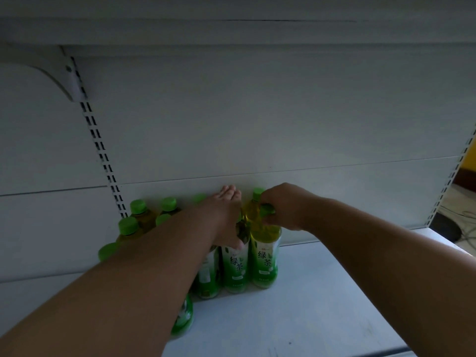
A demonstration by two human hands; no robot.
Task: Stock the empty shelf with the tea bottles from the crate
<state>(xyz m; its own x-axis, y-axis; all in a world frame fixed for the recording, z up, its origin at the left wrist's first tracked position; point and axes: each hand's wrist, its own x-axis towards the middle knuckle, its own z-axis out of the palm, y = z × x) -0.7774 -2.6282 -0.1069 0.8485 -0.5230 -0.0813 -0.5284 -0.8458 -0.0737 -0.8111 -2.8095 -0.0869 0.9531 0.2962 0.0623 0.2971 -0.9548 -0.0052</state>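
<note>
Two bare hands reach among green-capped clear plastic tea bottles (265,256) on a smooth white metal shelf (322,292); about ten caps show. Right hand (286,207) fingers curl around the rightmost bottle's neck. Left hand (226,215) fingers lie straight and together, touching the neighbouring bottle tops.

Two labels can be read. The tea bottle (265,256) gripped at its neck by the right hand (286,206) bears 绿茶 in green, set vertically on its white-and-green label — small print beneath is too blurred to read. The neighbouring bottle (235,266), just under the left hand's (226,217) thumb, shows the same 绿茶.
</note>
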